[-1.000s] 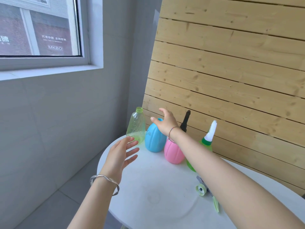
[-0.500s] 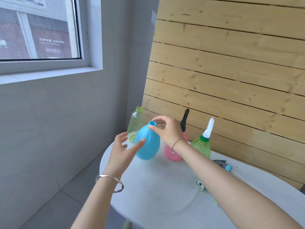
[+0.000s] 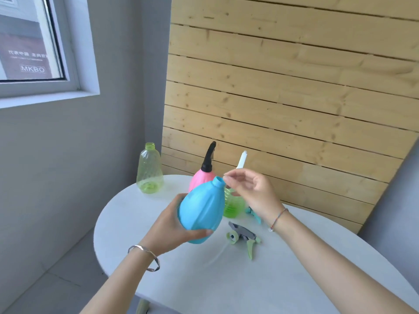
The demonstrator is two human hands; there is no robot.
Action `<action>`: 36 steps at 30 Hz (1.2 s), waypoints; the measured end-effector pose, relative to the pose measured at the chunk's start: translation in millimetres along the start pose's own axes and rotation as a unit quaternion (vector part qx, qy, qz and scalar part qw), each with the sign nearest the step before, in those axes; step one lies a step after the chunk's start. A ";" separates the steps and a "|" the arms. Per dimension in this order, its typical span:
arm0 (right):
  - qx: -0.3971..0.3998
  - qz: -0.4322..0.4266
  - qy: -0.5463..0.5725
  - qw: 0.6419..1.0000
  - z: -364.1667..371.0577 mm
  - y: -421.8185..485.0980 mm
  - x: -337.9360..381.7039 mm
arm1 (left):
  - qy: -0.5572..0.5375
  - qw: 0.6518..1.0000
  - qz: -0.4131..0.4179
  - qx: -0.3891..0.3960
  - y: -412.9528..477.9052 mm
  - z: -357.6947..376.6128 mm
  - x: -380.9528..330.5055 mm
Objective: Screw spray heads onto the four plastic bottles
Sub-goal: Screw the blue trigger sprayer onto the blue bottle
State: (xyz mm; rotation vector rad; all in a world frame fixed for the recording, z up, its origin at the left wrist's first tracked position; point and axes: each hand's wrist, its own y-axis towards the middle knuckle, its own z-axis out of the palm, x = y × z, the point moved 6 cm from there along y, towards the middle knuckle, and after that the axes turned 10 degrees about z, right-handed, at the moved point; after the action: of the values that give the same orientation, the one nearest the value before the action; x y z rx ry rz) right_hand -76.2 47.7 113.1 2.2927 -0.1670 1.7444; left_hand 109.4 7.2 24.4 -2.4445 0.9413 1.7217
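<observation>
Blue bottle [image 3: 201,214] tilted, gripped low by left hand [image 3: 172,225]; right hand [image 3: 251,191] empty, loosely curled beside neck. Could slip, toppling pink bottle [image 3: 199,180] just behind.

The blue bottle [image 3: 202,211] has come off the table [image 3: 283,279] and away from the other bottles; it now hangs tilted in the air, neck up and to the right. The left hand [image 3: 172,227], open a second ago, now cups its base. The right hand [image 3: 251,191] has let go of the neck and hovers beside it, fingers loose.
</observation>
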 end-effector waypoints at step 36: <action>-0.086 0.238 0.323 0.912 -114.0 -29.5 -94.0 | -0.073 0.997 0.002 0.003 -0.8 43.5 -19.7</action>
State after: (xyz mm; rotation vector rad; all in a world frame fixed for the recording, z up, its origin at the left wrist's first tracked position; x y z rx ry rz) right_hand -200.9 100.9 47.3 1.5148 -0.7589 2.5022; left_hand 68.3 31.7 23.8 -2.2779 0.9329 1.8654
